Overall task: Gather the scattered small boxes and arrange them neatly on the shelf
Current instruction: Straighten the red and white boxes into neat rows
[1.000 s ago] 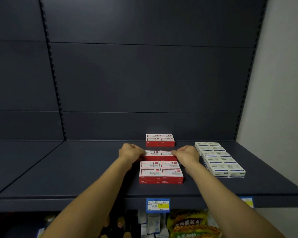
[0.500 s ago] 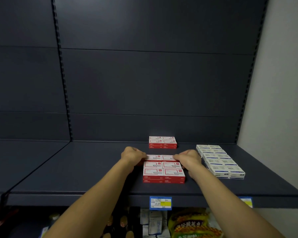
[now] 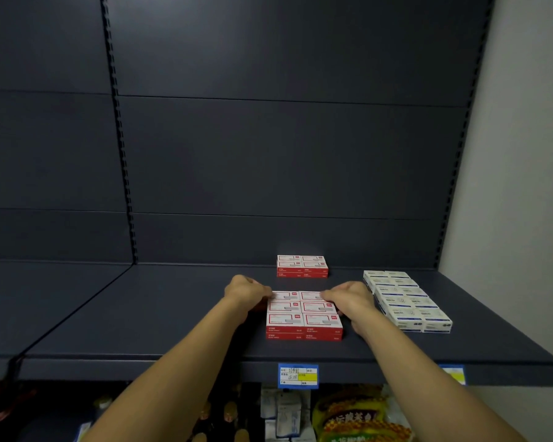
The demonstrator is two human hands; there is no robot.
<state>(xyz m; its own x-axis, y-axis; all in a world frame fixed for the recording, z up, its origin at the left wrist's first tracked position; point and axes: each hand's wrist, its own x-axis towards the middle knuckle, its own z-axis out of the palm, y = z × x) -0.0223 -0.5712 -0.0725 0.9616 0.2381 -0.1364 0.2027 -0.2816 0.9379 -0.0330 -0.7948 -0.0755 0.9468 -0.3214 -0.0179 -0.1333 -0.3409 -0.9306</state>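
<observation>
A block of red-and-white small boxes (image 3: 304, 317) sits two wide and stacked two high near the front of the dark shelf (image 3: 160, 314). My left hand (image 3: 246, 293) grips the block's far left corner with curled fingers. My right hand (image 3: 348, 298) grips its far right side the same way. A second, smaller stack of red boxes (image 3: 302, 266) stands apart at the back of the shelf. The fingertips of both hands are hidden behind the knuckles.
A neat double row of white boxes (image 3: 406, 301) lies to the right, near the white wall (image 3: 524, 186). A blue and yellow price tag (image 3: 298, 375) hangs on the shelf's front edge. Snack bags and packets (image 3: 358, 416) fill the shelf below.
Both hands pulled the middle pair of red boxes toward me until it closed against the front stack. The gap to the rear stack has widened. The view shifted slightly left.
</observation>
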